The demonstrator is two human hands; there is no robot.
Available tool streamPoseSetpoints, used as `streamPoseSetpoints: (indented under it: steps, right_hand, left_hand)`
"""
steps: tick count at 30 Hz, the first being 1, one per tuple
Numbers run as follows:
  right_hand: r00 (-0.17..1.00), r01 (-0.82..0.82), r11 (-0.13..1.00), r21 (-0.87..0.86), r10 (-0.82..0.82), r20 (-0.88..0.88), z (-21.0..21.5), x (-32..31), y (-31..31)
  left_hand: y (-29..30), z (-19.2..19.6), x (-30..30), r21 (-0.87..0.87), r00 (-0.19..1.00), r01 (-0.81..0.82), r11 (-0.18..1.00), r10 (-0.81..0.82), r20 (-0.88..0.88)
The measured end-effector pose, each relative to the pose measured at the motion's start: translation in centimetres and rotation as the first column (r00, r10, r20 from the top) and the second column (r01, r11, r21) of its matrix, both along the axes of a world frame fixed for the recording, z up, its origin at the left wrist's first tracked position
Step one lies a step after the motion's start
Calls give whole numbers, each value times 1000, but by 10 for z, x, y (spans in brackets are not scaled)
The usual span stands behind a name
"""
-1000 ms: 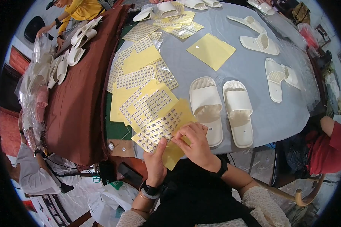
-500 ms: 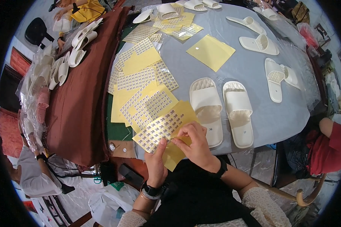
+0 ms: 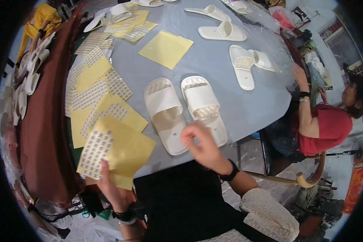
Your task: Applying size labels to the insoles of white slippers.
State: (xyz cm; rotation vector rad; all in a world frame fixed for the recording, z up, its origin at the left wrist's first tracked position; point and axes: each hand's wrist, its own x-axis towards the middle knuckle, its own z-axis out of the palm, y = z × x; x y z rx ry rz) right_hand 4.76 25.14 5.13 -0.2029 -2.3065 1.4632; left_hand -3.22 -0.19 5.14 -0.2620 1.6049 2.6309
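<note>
My left hand (image 3: 111, 186) grips a yellow sticker sheet (image 3: 127, 151) by its lower edge, thumb on top; rows of small printed labels cover its left part. My right hand (image 3: 203, 147), slightly blurred, is closed in a pinch over the heel of the right white slipper (image 3: 200, 94). Whatever sits between its fingertips is too small to make out. Beside it lies the left white slipper (image 3: 164, 101), with a small label on its heel. Both slippers point away from me on the grey-covered table (image 3: 149, 164).
More sticker sheets (image 3: 88, 94) overlap along the table's left side, and a plain yellow sheet (image 3: 166, 49) lies farther back. White slippers (image 3: 243, 66) rest at the right and far edges. A brown padded surface (image 3: 48, 121) borders the left. A person in red (image 3: 324, 127) sits at right.
My right hand has left the sticker sheet and moved over the right slipper's heel. My left hand has drawn the sheet away to the left. The view has turned rightward, showing the seated person.
</note>
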Motion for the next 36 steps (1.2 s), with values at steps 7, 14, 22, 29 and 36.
streamPoseSetpoints:
  steps: [7, 14, 22, 29, 36]
  right_hand:
    - [887, 292, 956, -37, -256, 384, -16, 48, 83]
    - [900, 178, 982, 67, -190, 392, -23, 55, 84]
    - [903, 136, 982, 135, -178, 390, -22, 51, 82]
    - [867, 182, 957, 225, -264, 422, -22, 52, 76]
    - [894, 262, 946, 190, -312, 320, -29, 53, 66]
  left_hand:
    - [-26, -2, -8, -8, 996, -45, 999, 46, 71]
    - [-19, 0, -5, -33, 997, -27, 999, 29, 66]
    - [-23, 0, -6, 24, 998, 5, 1000, -6, 67]
    - [-23, -1, -6, -4, 999, -15, 1000, 15, 46]
    - [-26, -5, -7, 67, 1000, -1, 998, -1, 24]
